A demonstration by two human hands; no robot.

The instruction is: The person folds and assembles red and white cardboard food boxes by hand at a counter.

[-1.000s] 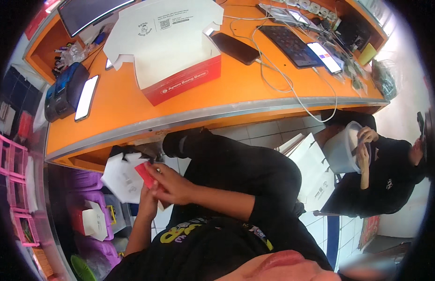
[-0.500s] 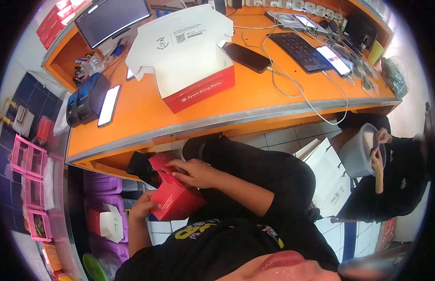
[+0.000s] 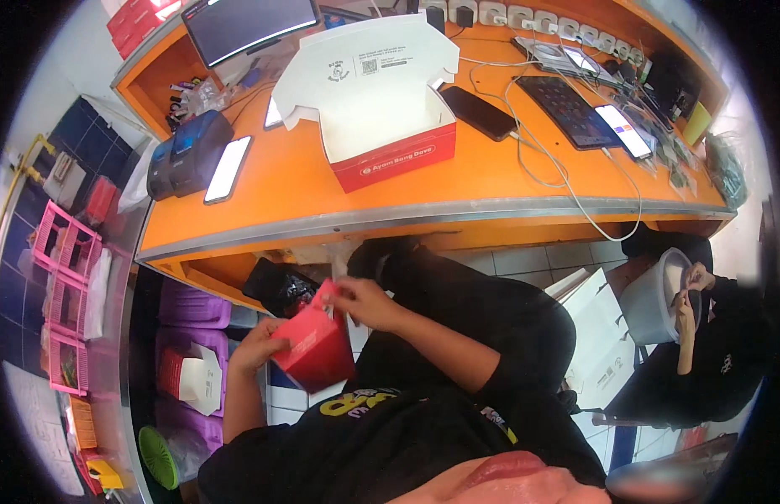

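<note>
A small red cardboard box (image 3: 317,349) is held over my lap, below the desk's front edge. My left hand (image 3: 260,343) grips its left side, with the thumb lying on the red face. On the box's upper right edge, my right hand (image 3: 366,302) is closed with bent fingers around a raised flap. The inside of this box is hidden from me. Up on the orange desk (image 3: 276,202) stands a larger red-and-white cardboard box (image 3: 398,161) with its lid raised and its white inside showing.
A black label printer (image 3: 188,153), a phone (image 3: 228,170), a tablet (image 3: 566,113) and white cables occupy the desk. At right, a person's hands (image 3: 690,294) work over a tub (image 3: 646,307) beside white paper bags (image 3: 598,336). Purple crates (image 3: 191,304) stand lower left.
The small red box has turned in my hands, and its flap is lifted higher. My right hand has risen slightly. The view has shifted, so the desk appears farther right.
</note>
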